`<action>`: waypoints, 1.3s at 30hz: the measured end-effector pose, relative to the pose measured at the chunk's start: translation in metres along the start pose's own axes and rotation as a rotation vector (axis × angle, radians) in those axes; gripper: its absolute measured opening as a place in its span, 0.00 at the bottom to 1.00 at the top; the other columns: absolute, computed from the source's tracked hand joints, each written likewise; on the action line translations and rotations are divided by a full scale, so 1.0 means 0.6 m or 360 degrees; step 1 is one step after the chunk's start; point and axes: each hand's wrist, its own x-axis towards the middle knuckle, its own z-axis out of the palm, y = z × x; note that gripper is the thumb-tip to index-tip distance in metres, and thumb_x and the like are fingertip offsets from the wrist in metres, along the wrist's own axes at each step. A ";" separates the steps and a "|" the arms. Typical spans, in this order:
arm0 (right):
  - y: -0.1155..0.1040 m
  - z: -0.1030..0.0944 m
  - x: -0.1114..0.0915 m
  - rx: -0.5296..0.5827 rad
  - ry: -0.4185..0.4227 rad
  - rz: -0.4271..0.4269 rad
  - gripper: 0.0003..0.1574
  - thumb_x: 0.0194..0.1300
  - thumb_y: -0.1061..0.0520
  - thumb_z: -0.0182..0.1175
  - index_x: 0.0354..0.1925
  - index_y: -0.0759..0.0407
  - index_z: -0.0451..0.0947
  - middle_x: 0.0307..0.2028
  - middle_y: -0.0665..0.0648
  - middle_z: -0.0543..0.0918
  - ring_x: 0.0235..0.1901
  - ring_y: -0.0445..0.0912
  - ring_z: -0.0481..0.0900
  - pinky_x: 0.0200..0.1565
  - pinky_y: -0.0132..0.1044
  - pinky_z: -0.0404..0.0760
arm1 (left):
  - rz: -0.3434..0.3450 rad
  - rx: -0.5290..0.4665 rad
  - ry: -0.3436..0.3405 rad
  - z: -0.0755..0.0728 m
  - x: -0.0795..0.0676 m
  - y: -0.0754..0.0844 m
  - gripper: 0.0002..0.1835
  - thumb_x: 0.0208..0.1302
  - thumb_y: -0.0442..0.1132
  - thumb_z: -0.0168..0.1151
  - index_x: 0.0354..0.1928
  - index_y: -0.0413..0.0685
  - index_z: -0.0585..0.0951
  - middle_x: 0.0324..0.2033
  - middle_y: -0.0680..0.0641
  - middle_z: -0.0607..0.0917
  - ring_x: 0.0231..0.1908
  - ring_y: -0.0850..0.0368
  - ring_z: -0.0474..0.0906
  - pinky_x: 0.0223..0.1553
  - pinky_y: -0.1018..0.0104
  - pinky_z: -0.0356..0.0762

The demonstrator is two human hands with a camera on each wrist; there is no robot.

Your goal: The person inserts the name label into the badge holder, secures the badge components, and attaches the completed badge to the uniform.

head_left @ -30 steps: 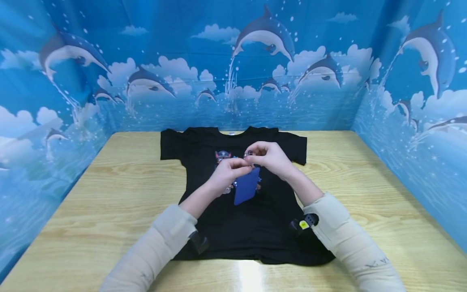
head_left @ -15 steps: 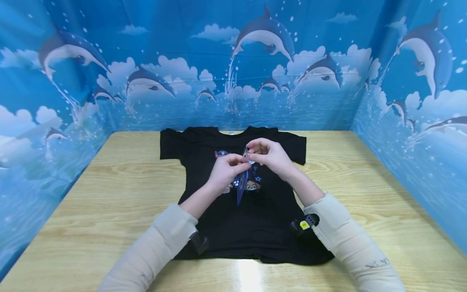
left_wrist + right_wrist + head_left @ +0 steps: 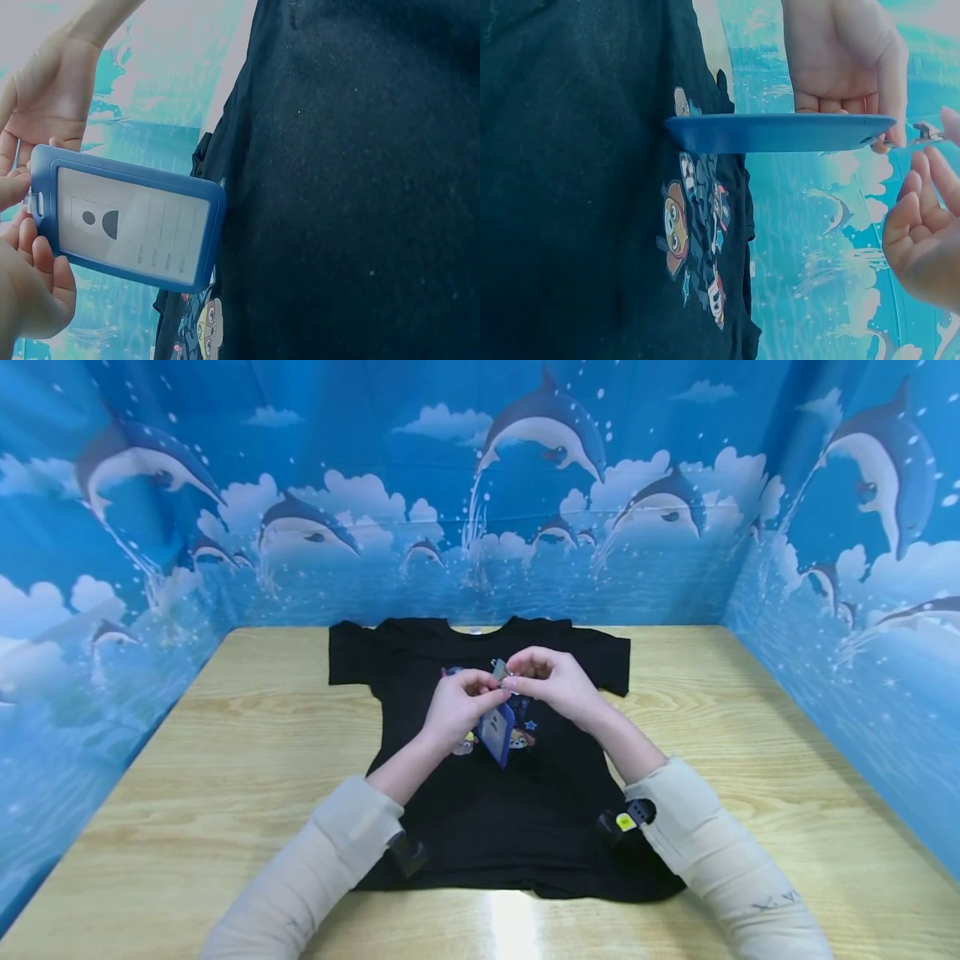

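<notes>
A blue ID badge holder [image 3: 497, 735] hangs tilted over the black T-shirt [image 3: 487, 827]. Its card, with a simple person icon, faces the left wrist camera. My left hand [image 3: 459, 710] pinches the strap at the holder's slotted top end between thumb and fingers. The small metal clip [image 3: 928, 133] rises from that strap, and my right hand [image 3: 557, 687] has its thumb and fingertips on it. In the right wrist view the holder shows almost edge-on. Both hands and the badge partly cover the shirt's cartoon dog print [image 3: 676, 229].
The T-shirt lies spread flat on a light wooden table [image 3: 247, 752], neckline at the far edge. A blue dolphin-print curtain [image 3: 450, 568] encloses the back and sides. Each wrist wears a small dark camera mount [image 3: 408, 853].
The badge holder has swung round from its plain blue back, through edge-on, to its card side. The metal clip now stands up between the hands, which have barely moved.
</notes>
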 end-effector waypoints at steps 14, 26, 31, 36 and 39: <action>-0.006 0.006 0.006 -0.0126 0.0184 -0.0013 0.11 0.62 0.57 0.60 0.35 0.67 0.80 0.26 0.50 0.79 0.22 0.43 0.69 0.26 0.34 0.70 | 0.0289 0.0614 0.0264 0.000 -0.003 0.005 0.07 0.53 0.40 0.70 0.30 0.44 0.84 0.29 0.49 0.77 0.34 0.55 0.68 0.37 0.63 0.63; -0.003 0.002 0.009 -0.0021 0.0132 0.0031 0.13 0.64 0.57 0.59 0.36 0.69 0.78 0.28 0.52 0.80 0.30 0.45 0.74 0.30 0.37 0.73 | 0.0176 0.0361 0.0172 0.001 -0.003 0.004 0.07 0.56 0.38 0.67 0.31 0.44 0.79 0.30 0.50 0.79 0.34 0.53 0.74 0.39 0.61 0.69; -0.002 0.002 0.008 0.0007 0.0116 0.0022 0.13 0.64 0.58 0.58 0.37 0.70 0.78 0.26 0.52 0.78 0.28 0.43 0.72 0.29 0.33 0.71 | 0.0091 0.0269 0.0121 0.001 -0.005 0.003 0.07 0.56 0.38 0.66 0.32 0.43 0.79 0.28 0.49 0.80 0.31 0.56 0.74 0.33 0.65 0.71; -0.002 0.002 0.007 0.0027 0.0123 0.0095 0.13 0.65 0.58 0.57 0.37 0.70 0.78 0.26 0.52 0.78 0.24 0.46 0.70 0.31 0.36 0.71 | 0.0047 0.0227 0.0077 0.000 -0.005 0.002 0.07 0.57 0.38 0.65 0.33 0.42 0.80 0.28 0.49 0.81 0.31 0.56 0.74 0.32 0.66 0.71; -0.001 0.001 0.007 0.0050 0.0106 0.0141 0.13 0.66 0.58 0.56 0.39 0.70 0.77 0.26 0.52 0.77 0.23 0.45 0.69 0.32 0.38 0.71 | 0.0015 0.0219 0.0052 -0.001 -0.003 0.001 0.07 0.58 0.38 0.64 0.34 0.42 0.80 0.29 0.48 0.81 0.31 0.56 0.74 0.32 0.66 0.71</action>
